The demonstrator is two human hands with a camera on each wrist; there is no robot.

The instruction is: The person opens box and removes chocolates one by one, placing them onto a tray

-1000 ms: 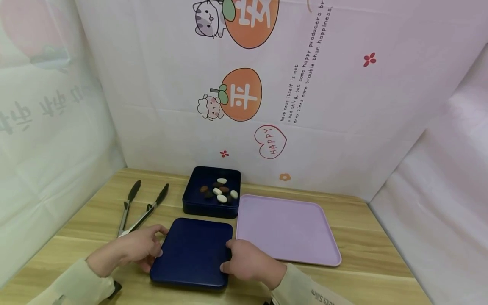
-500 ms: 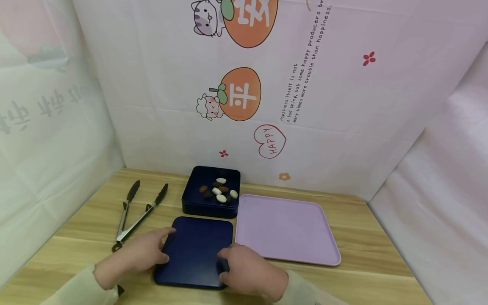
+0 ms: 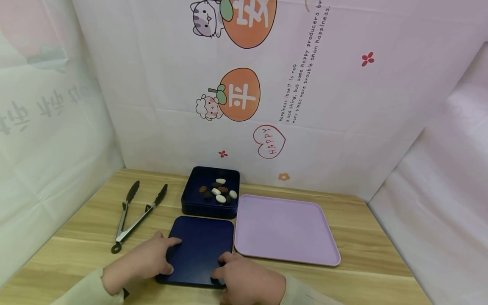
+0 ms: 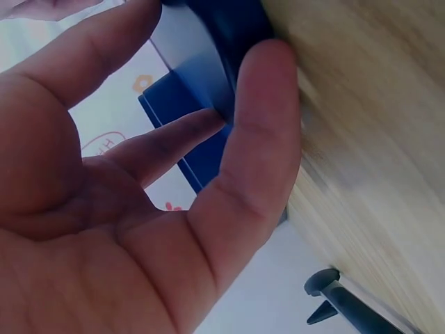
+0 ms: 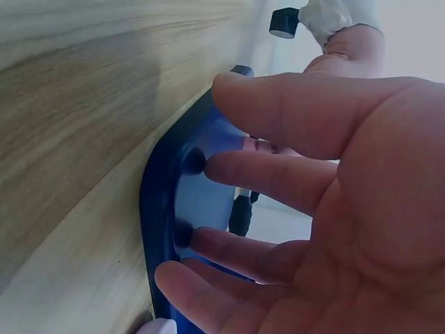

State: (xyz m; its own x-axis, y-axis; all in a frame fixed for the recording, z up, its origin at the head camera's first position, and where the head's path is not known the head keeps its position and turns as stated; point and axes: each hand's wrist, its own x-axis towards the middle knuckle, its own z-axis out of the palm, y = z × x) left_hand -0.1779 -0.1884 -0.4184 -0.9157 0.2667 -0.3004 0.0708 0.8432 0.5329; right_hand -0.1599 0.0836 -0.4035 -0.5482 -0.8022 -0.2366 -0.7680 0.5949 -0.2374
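Note:
A flat, dark blue square lid lies on the wooden table. At its left edge is my left hand; the head view has thumb and forefinger on its top. In the left wrist view these fingers are spread, one fingertip against the lid's side. My right hand is over the lid's lower right corner, and the right wrist view shows its fingers nearly straight by the rim. Just behind the lid stands a dark blue box holding several white, brown and black pebble-like pieces.
Black-tipped metal tongs lie spread on the left side of the table. To the right is a lilac tray with a low rim. White printed cloth hangs behind and at both sides.
The lid has shifted slightly right and now lies flat. My left hand has moved from gripping its edge to lightly touching its top; my right hand has slid nearer its front corner.

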